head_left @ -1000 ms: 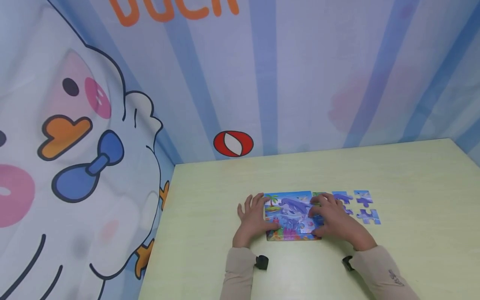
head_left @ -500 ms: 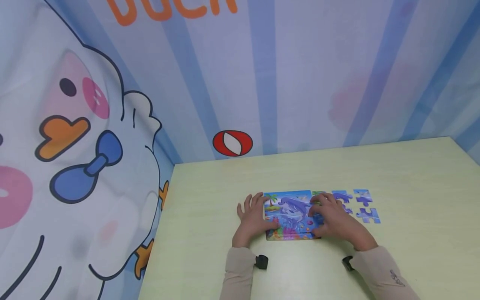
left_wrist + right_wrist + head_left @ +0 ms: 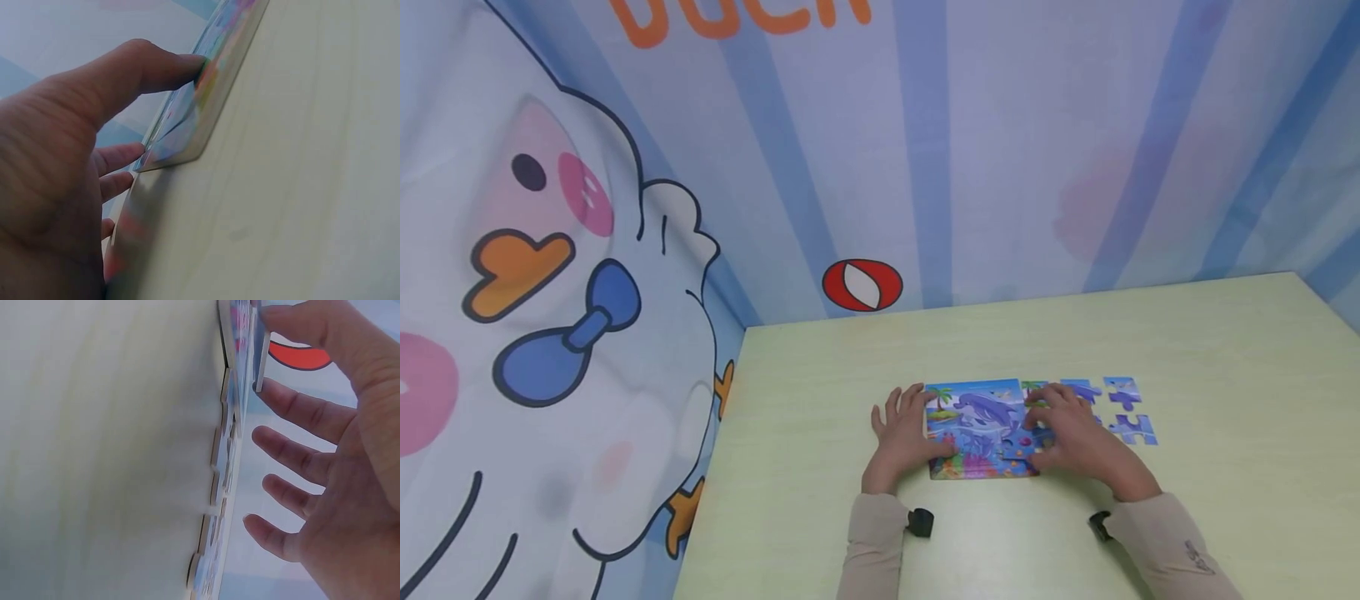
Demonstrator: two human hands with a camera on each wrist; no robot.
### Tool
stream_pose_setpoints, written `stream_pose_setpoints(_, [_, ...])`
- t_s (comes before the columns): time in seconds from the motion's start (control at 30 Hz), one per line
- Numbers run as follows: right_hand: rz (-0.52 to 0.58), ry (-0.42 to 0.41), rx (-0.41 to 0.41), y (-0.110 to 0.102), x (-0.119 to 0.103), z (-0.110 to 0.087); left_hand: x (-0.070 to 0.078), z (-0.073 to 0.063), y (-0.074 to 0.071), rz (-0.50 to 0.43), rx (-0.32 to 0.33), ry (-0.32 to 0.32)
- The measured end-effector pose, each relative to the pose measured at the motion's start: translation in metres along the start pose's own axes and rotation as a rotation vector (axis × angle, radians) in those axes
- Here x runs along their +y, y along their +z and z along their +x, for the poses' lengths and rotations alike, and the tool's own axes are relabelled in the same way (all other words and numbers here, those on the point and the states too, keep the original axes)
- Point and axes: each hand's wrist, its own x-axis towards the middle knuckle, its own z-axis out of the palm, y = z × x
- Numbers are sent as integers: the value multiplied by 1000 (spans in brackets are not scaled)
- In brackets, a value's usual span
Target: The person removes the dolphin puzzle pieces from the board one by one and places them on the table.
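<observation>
A dolphin jigsaw puzzle [image 3: 977, 417] lies in its tray on the table. My left hand [image 3: 904, 433] rests at the tray's left side, thumb pressing its lower left corner and fingers spread along the left edge. In the left wrist view, the thumb [image 3: 159, 67] lies over the tray border. With thumb and index finger, my right hand [image 3: 1075, 437] pinches a puzzle piece [image 3: 261, 353] by its edges at the picture's lower right. The right wrist view has that piece raised off the tray, while the other fingers [image 3: 290, 453] are spread and touch nothing.
Several loose puzzle pieces [image 3: 1123, 393] lie right of the tray, some partly hidden by my right hand. A pale wooden table [image 3: 805, 467] carries everything. Behind it hangs a striped cloth backdrop [image 3: 1000, 167], with a cartoon duck [image 3: 550, 458] at left.
A glare-lit piece at the lower right has changed its tilt and now looks darker. My right hand has shifted slightly right relative to the tray; the left hand stays put.
</observation>
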Motion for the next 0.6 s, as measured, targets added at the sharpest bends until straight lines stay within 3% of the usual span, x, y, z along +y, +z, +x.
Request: stream_pose_setpoints(0.6, [-77,-7,32,-4,7,-18,-1,0,-2,7,-18,22])
